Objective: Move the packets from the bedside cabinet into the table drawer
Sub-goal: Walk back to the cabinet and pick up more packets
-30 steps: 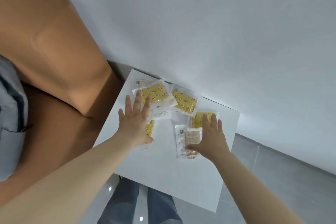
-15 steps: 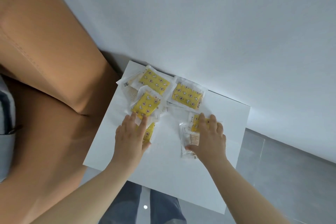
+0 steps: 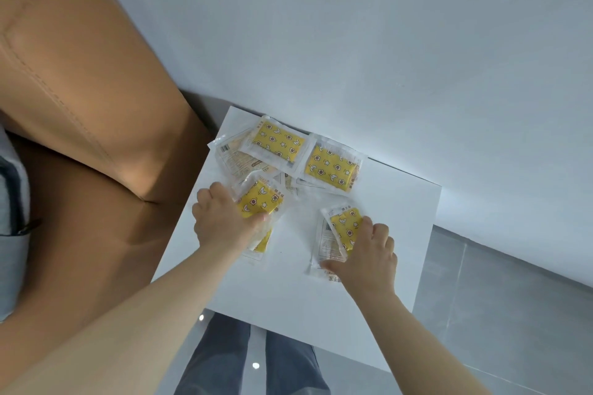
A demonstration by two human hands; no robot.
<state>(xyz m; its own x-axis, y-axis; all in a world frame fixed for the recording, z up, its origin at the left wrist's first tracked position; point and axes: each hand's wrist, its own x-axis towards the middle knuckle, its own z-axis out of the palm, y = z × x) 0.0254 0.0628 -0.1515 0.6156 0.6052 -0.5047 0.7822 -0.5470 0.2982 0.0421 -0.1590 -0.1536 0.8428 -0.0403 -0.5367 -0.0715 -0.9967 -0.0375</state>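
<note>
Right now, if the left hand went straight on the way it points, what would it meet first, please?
Beyond the yellow packet it grips, the left hand would probably meet the pale packets just past it first.

We have one view — a wide-angle camera worn on the head, looking forward and steeply down; it hangs close over the white cabinet top [image 3: 288,292], near enough that the packets [image 3: 278,142] show their printed stars; the wall [image 3: 385,42] fills the upper frame — the grey floor [image 3: 513,314] the lower right.
</note>
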